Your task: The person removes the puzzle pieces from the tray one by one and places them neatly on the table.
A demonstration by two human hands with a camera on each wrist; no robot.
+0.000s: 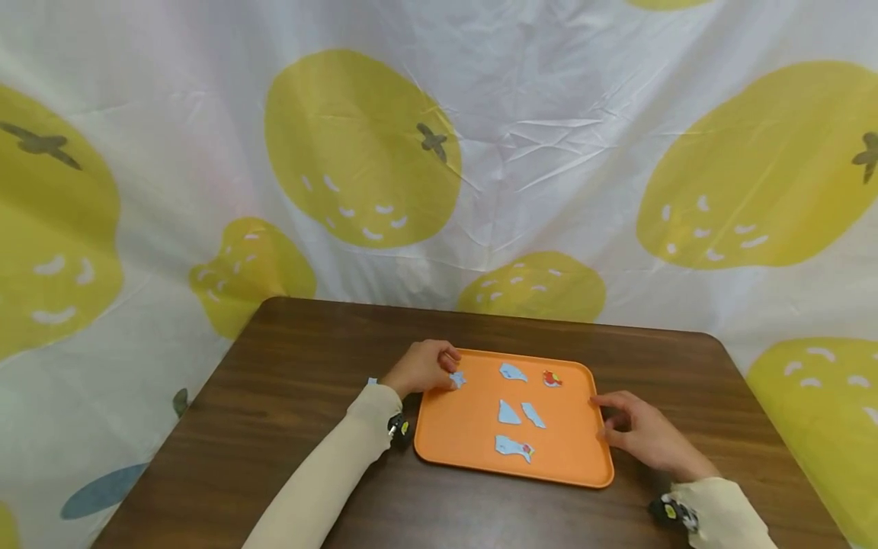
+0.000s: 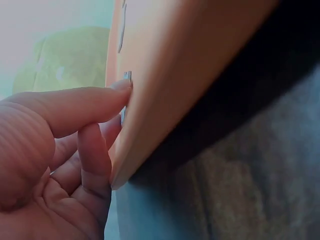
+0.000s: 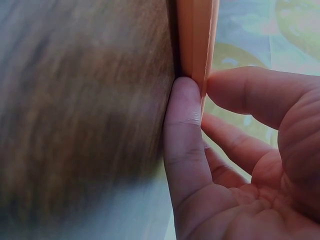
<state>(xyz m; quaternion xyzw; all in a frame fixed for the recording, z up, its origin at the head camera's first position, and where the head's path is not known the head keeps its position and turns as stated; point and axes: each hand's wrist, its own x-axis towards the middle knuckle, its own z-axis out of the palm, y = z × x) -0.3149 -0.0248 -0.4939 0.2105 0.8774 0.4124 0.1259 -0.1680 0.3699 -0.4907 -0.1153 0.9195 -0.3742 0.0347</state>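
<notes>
An orange tray (image 1: 459, 427) lies on the brown table and carries several flat light-blue pieces with irregular edges. My left hand (image 1: 427, 367) is at the tray's far left corner, its thumb and fingers pinching a small light-blue piece (image 1: 458, 379). In the left wrist view the thumb tip covers part of that piece, against the tray surface. My right hand (image 1: 645, 431) holds the right rim of the tray; the right wrist view shows the rim (image 3: 197, 40) between its digits.
Further pieces lie apart on the tray: one at the top (image 1: 512, 371), a red-printed piece (image 1: 552, 378), a triangle (image 1: 508, 412), a narrow strip (image 1: 533, 415) and a larger one (image 1: 513, 447) near the front. A lemon-patterned curtain (image 1: 507, 191) hangs behind the table (image 1: 329, 343).
</notes>
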